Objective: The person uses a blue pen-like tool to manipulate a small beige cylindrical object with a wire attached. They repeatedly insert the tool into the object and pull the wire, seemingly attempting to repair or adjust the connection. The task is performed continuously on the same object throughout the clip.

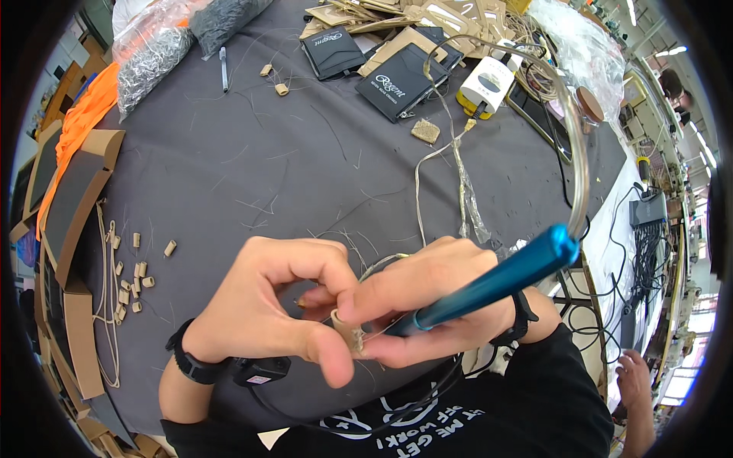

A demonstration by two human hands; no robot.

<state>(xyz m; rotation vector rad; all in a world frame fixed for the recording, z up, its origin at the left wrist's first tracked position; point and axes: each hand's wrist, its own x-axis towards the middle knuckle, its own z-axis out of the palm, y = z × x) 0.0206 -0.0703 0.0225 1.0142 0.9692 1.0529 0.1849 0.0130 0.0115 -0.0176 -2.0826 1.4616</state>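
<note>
Here, the left hand (pixel 252 298) pinches the tan tube (pixel 348 331) — long axis slanting far left to near right — against the right hand (pixel 439 276), which grips a blue tool (pixel 496 281).

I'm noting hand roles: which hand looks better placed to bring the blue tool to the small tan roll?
Probably the right hand: it holds the blue tool, close by the tan roll. The left hand, its thumb beside the roll, shows no tool.

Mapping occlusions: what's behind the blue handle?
Behind the blue handle, the right hand shows along both sides; in the picture a black wristband shows below the handle's upper part. Whatever the handle itself covers can't be seen.
</note>
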